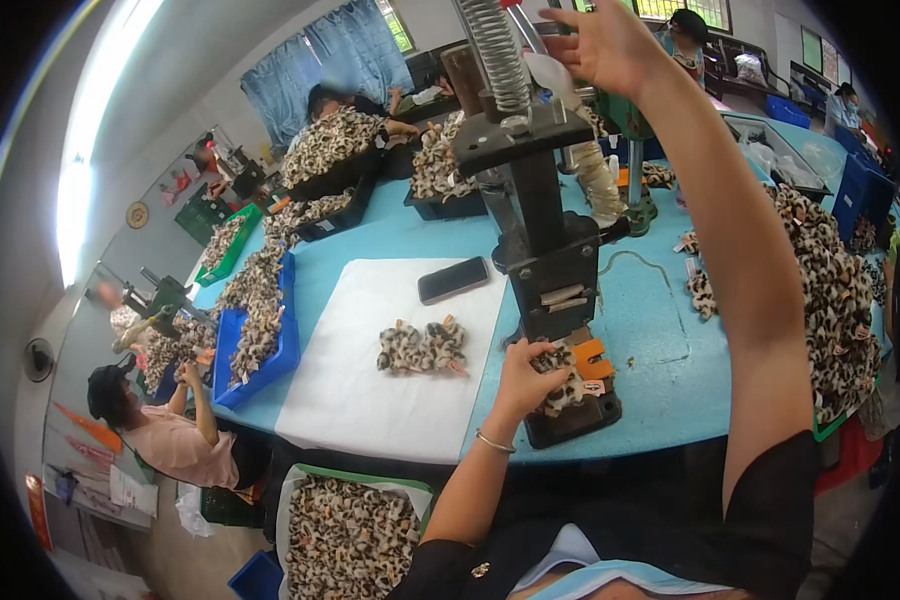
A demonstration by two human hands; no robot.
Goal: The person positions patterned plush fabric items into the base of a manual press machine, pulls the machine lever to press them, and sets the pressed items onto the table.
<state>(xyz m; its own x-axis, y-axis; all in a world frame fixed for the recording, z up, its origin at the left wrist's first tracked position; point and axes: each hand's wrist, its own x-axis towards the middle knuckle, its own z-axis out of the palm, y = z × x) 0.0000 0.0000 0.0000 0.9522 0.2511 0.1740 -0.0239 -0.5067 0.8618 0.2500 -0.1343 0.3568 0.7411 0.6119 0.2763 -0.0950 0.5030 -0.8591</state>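
Note:
My left hand (528,378) is closed on a black-and-white plush piece (562,394) at the base of a black hand press (550,270). An orange piece (592,360) and a small tag lie against the plush, under the press head. My right hand (600,48) is raised at the top of the press beside its spring, fingers apart, near the lever. Whether it touches the lever is hard to tell. Two plush pieces (422,348) lie on a white sheet (350,400) left of the press, below a dark phone (453,281).
Plush pieces fill a blue tray (288,345) at the left and a lined crate (425,490) below the table. A large plush pile (820,290) is at the right. Behind stand black trays (445,207) and a green press post (636,170). Several people sit around.

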